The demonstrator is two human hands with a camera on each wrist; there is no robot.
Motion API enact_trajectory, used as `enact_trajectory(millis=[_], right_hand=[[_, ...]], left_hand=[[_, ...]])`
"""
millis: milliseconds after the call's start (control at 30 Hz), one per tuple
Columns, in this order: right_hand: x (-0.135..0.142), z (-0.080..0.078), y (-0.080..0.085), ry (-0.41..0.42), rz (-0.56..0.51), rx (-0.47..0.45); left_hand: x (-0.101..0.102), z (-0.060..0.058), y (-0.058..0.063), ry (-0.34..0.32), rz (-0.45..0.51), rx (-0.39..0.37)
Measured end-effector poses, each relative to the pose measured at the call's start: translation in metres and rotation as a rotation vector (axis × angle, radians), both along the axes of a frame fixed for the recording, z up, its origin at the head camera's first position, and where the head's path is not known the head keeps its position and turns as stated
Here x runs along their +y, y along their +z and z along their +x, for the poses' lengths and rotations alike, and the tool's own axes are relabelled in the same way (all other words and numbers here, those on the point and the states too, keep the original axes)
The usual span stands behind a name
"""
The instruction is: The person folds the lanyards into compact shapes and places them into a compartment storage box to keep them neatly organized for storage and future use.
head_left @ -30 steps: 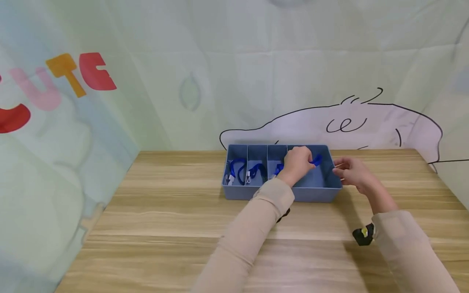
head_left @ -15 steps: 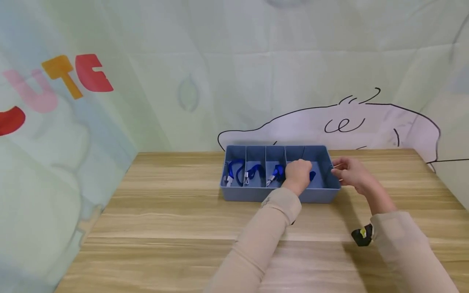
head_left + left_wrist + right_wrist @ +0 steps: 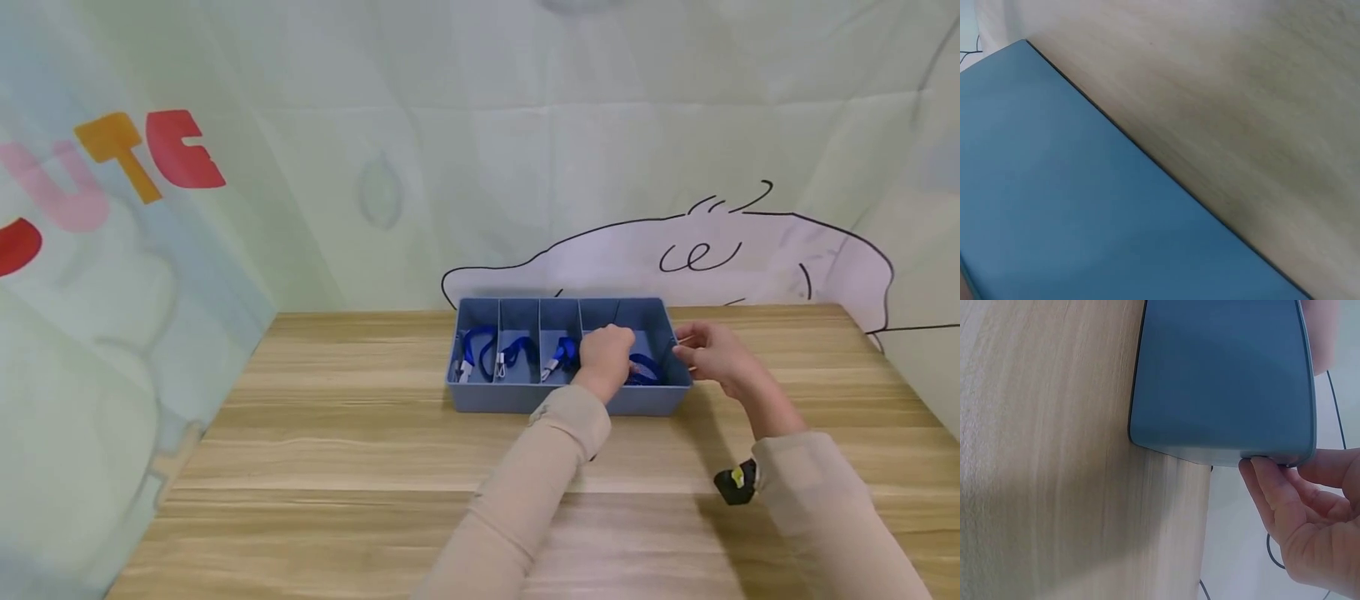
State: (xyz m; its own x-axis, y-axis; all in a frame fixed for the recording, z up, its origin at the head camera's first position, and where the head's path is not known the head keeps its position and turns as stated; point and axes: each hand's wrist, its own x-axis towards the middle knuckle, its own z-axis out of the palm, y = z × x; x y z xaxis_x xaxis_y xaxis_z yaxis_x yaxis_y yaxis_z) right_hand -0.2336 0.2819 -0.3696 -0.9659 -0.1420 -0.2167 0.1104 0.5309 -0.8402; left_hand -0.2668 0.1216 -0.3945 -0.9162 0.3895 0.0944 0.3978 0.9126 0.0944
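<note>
A blue plastic divided box (image 3: 525, 398) sits on the wooden table. My left hand (image 3: 606, 357) reaches into its wide right compartment with curled fingers and grips part of a blue lanyard (image 3: 647, 371); the fingertips are hidden behind the hand. The rest of that lanyard lies looped to the right on the compartment floor. At the box's right end my right hand (image 3: 712, 354) pinches the end wall near the rim; in the right wrist view its fingers (image 3: 1279, 494) meet the outside of the wall. The left wrist view shows mostly the box's front wall (image 3: 1085, 181).
Three narrow compartments on the left each hold a blue lanyard with a metal clip: one lanyard (image 3: 480, 346) at far left, a second lanyard (image 3: 519, 350), and a third lanyard (image 3: 564, 354). A printed cloth (image 3: 480, 167) hangs behind the table (image 3: 337, 467).
My left hand has gone down into the right compartment with the lanyard, which now spreads in a loop on the floor there. My right hand stays at the box's end.
</note>
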Motion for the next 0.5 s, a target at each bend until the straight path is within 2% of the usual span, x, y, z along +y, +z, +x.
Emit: enact_trajectory(millis=[100,267,367,500], right_hand=[[0.001,0.001,0.000,-0.002,-0.001,-0.005],[0.000,0.001,-0.003,-0.027,-0.006,-0.002],[-0.002,0.001,-0.008,-0.048,-0.012,0.024],[0.006,0.006,-0.017,-0.034,-0.011,0.074]], left_hand=[[-0.003,0.001,0.002,-0.018,0.094,0.012],[-0.018,0.007,0.019,-0.069,0.277,-0.012],[-0.040,0.012,0.034,-0.107,0.304,0.020],[-0.087,0.019,0.052,-0.140,0.301,0.089]])
